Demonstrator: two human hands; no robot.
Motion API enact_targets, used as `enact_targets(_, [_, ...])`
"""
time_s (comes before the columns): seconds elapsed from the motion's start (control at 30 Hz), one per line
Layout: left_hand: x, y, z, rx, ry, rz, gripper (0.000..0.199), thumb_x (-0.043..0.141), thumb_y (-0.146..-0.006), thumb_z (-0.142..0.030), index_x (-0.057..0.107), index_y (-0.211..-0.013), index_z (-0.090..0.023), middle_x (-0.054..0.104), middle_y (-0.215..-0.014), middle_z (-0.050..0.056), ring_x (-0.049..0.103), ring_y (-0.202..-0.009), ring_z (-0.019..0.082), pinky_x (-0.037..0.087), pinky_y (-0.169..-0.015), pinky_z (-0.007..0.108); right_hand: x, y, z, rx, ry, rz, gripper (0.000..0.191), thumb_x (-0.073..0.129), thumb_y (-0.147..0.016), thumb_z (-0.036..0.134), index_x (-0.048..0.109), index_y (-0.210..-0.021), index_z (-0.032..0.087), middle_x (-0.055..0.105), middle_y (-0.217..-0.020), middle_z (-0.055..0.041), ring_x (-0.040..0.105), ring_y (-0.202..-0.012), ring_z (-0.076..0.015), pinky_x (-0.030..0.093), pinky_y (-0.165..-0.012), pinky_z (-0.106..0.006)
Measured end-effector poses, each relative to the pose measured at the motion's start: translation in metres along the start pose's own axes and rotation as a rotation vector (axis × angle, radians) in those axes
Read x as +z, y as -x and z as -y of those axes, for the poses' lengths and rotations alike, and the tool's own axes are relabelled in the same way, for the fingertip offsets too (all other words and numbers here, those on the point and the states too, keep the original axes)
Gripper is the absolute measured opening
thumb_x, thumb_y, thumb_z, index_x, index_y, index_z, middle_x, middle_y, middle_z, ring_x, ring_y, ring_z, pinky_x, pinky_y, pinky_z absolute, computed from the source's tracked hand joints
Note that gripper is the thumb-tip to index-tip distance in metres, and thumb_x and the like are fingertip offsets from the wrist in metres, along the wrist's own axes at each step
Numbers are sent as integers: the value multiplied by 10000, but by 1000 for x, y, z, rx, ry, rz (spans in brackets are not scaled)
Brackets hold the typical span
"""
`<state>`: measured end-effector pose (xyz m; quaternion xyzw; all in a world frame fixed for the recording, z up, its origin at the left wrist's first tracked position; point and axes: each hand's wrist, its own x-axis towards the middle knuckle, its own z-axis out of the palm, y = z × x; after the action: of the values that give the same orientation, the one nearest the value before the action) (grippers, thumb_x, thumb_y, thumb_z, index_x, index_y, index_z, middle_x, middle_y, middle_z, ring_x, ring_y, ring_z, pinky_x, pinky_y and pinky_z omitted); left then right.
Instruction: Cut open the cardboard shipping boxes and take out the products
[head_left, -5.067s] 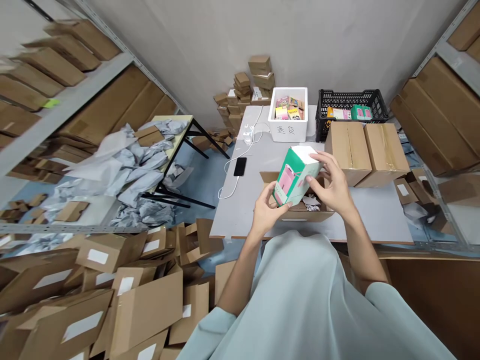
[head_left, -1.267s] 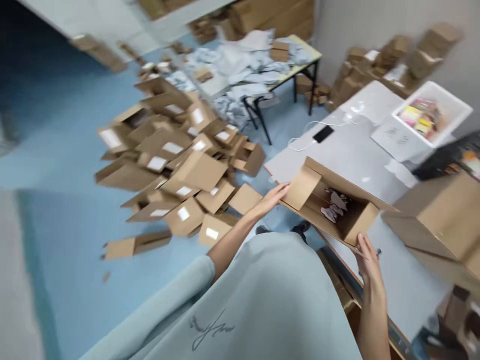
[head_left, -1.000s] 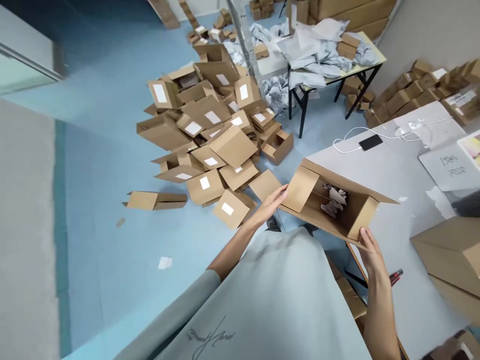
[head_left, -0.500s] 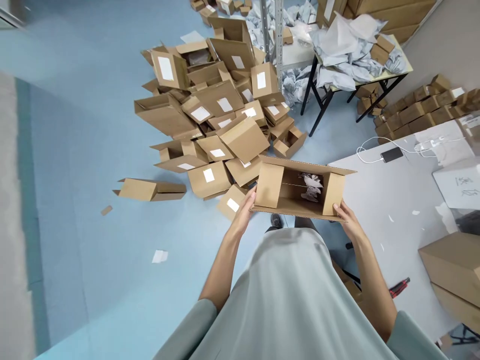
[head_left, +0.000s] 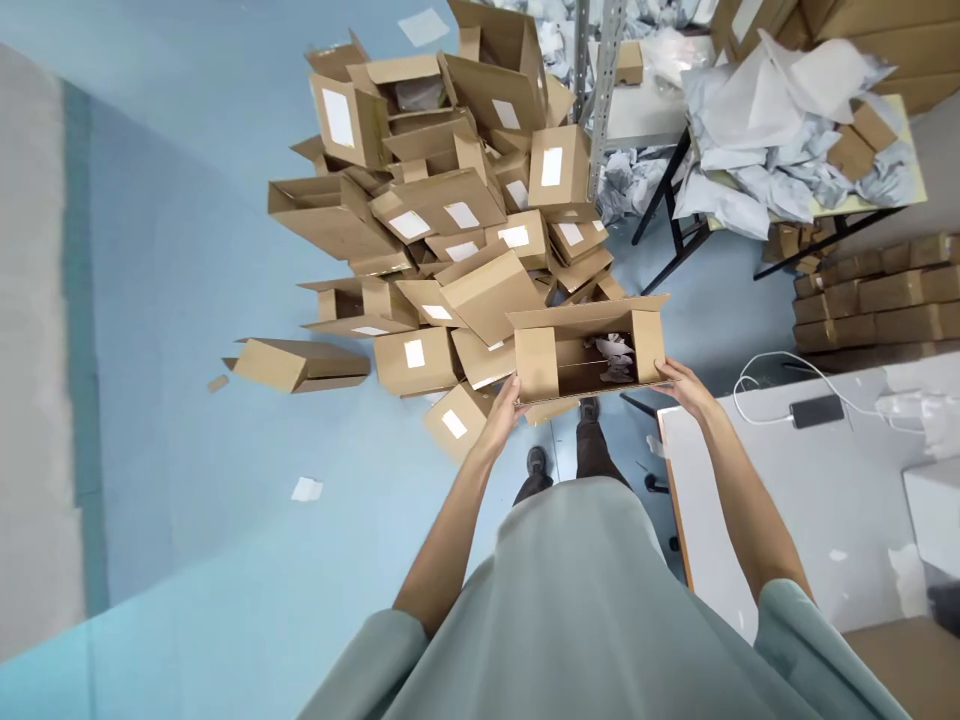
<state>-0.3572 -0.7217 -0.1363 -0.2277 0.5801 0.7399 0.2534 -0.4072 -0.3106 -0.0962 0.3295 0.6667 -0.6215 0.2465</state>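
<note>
An open cardboard box [head_left: 535, 362] is held level in front of my body, its flaps spread and crumpled paper [head_left: 615, 357] visible inside toward the right end. My left hand [head_left: 501, 412] grips its near left corner. At the right end, my right hand [head_left: 684, 386] holds the box with the thumb on the near edge. Just beyond and to the left lies a large heap of open cardboard boxes [head_left: 491, 295], many with white labels, on the blue floor. The held box overlaps the near right part of the heap in view.
A lone box [head_left: 274, 366] lies left of the heap. White table [head_left: 720, 500] with a black device [head_left: 817, 411] and cable stands at right. Grey bags [head_left: 750, 150] cover another table at upper right, beside a metal shelf post [head_left: 606, 95]. Stacked boxes [head_left: 877, 300] line the wall.
The view has turned, and the white table now sits lower and further right. Both hands still hold the box, which appears slightly higher in view. A second foot now shows below it.
</note>
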Motion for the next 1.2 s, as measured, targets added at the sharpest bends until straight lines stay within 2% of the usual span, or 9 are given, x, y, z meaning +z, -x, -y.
enact_targets(0.13, [28, -85, -14, -61, 61, -80, 703, 596, -1096, -720, 627, -1649, -287, 446, -1859, 105, 399, -1734, 383, 466, -1357, 619, -14, -94, 54, 1, 16, 2, 430, 878, -891, 420, 798, -1297, 303, 755, -1587, -58, 657, -1543, -294, 604, -1252, -538])
enact_targets(0.27, [39, -148, -30, -29, 88, -170, 675, 635, -1076, -707, 683, -1544, -223, 567, -1748, 173, 490, -1668, 370, 513, -1316, 588, -7, -174, 105, -53, -11, -4, 461, 824, -957, 454, 749, -1390, 313, 750, -1587, -62, 651, -1541, -265, 560, -1291, -536])
enact_targets(0.37, [35, -158, -38, 22, 85, -284, 618, 613, -1092, -656, 673, -1522, -216, 593, -1708, 177, 502, -1658, 333, 476, -1342, 547, 15, -208, 127, -99, -43, -4, 490, 745, -1026, 555, 708, -1454, 320, 670, -1681, -73, 562, -1627, -243, 529, -1324, -484])
enact_targets(0.5, [23, -123, -32, 65, 54, -380, 508, 737, -975, -443, 712, -1434, -225, 684, -1585, 159, 600, -1558, 314, 489, -1320, 524, 49, -202, 123, -99, -73, 26, 497, 787, -1000, 561, 724, -1419, 300, 685, -1647, -101, 541, -1641, -272, 475, -1372, -496])
enact_targets(0.67, [2, -55, -11, 43, -7, -417, 552, 781, -669, -218, 778, -1222, -204, 808, -1217, 126, 757, -1187, 326, 512, -1266, 623, 71, -126, 92, -89, -137, 91, 464, 859, -917, 528, 771, -1300, 282, 798, -1470, -126, 677, -1497, -285, 481, -1373, -518])
enact_targets(0.77, [-5, -27, -1, 56, -25, -384, 551, 775, -647, -236, 773, -1197, -206, 800, -1190, 121, 762, -1048, 292, 556, -1201, 623, 68, -63, 74, -118, -192, 102, 448, 871, -903, 514, 779, -1274, 281, 839, -1386, -110, 724, -1442, -273, 483, -1367, -506])
enact_targets(0.87, [3, -15, 7, 81, -53, -271, 517, 804, -649, -263, 776, -1163, -212, 795, -1179, 120, 765, -988, 271, 590, -1143, 593, 57, 8, 50, -171, -252, 76, 477, 911, -885, 522, 799, -1273, 268, 851, -1364, -122, 755, -1405, -294, 498, -1345, -523])
enact_targets(1.03, [48, -15, 19, 117, -126, 72, 565, 835, -650, -320, 772, -1203, -221, 797, -1208, 127, 779, -991, 264, 635, -1086, 541, 38, 145, -18, -312, -391, -38, 516, 942, -903, 594, 835, -1318, 306, 851, -1393, -114, 781, -1365, -315, 504, -1315, -561])
enact_targets(1.2, [124, -6, 23, 157, -198, 458, 655, 894, -667, -383, 765, -1290, -229, 802, -1282, 139, 792, -1032, 261, 637, -1128, 534, 36, 276, -95, -356, -543, -291, 564, 979, -877, 596, 850, -1343, 306, 852, -1378, -113, 806, -1307, -312, 530, -1291, -550])
